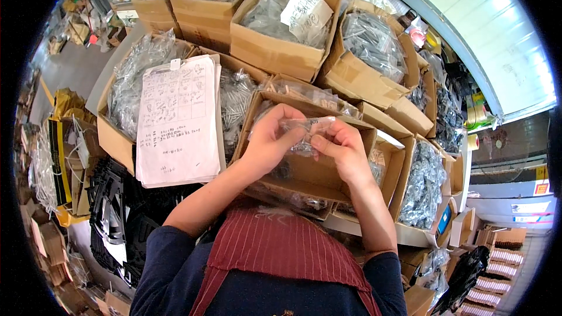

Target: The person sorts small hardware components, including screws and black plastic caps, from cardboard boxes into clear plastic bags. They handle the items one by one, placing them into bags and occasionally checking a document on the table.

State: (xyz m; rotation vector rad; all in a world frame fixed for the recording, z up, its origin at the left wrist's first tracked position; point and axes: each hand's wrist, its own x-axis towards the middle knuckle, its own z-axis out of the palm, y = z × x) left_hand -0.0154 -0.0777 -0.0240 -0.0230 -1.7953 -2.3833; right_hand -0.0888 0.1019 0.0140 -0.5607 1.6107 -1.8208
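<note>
A small clear plastic bag with a dark print mark near its top edge is stretched between my two hands. My left hand pinches one side of it between thumb and fingers. On the other side, my right hand has its thumb and fingers closed on the bag's edge. What the bag contains, if anything, I cannot make out. Both hands are above an open cardboard box, whose bare brown bottom shows between my forearms. Some clear bags lie at that box's left end, partly hidden by my left hand.
A stack of handwritten papers lies over boxes of bagged metal parts at the left. Farther back stand cardboard boxes of clear bags. To the right is a box of bagged small parts. Black parts are piled at lower left.
</note>
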